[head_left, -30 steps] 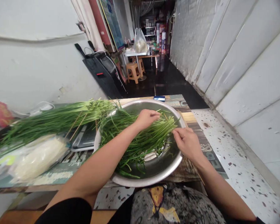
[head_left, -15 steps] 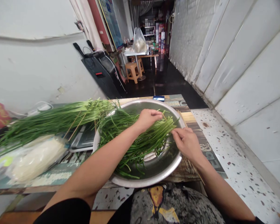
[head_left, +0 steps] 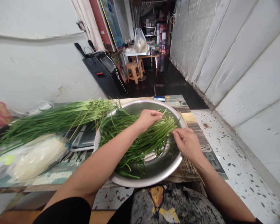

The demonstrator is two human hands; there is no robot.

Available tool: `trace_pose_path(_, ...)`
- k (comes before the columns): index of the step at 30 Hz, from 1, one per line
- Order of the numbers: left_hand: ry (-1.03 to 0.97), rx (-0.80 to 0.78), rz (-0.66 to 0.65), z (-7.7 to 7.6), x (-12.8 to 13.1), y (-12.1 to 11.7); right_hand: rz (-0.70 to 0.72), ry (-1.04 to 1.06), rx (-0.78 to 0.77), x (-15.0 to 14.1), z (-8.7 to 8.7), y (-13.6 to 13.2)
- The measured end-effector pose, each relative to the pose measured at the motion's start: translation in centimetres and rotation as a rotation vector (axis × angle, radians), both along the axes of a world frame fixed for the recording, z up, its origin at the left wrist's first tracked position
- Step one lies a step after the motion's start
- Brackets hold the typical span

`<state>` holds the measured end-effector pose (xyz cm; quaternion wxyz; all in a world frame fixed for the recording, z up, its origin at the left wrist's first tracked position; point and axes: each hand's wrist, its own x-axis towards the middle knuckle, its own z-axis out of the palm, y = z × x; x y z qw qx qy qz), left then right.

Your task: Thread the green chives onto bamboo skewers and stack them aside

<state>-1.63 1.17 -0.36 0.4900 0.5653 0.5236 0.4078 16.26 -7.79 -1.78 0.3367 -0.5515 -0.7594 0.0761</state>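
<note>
A wide metal basin holds long garlic chives, their pale cut ends pointing right. Over the basin, my left hand is closed in a pinch at a chive stem near these ends. A short stretch of thin bamboo skewer shows by its fingertips, slanting towards my right hand. That hand pinches at the right side of the chive ends, apparently on the skewer, though the fingers and stems hide most of it. Loose bamboo skewers lie along the basin's right side.
More chives lie left of the basin, with two skewers across them, near a metal tray. A clear plastic bag with pale contents sits in front. A phone-like object lies behind the basin on the wooden table.
The view has shifted very slightly. Both hands keep their pinches at nearly the same place over the chive ends.
</note>
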Motion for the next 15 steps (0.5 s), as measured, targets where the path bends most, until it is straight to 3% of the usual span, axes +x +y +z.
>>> trace_pose_path(15,0.039,0.049,0.07,0.24,0.23,-0.22,-0.005,-0.014,-0.023,-0.05,0.15,-0.03)
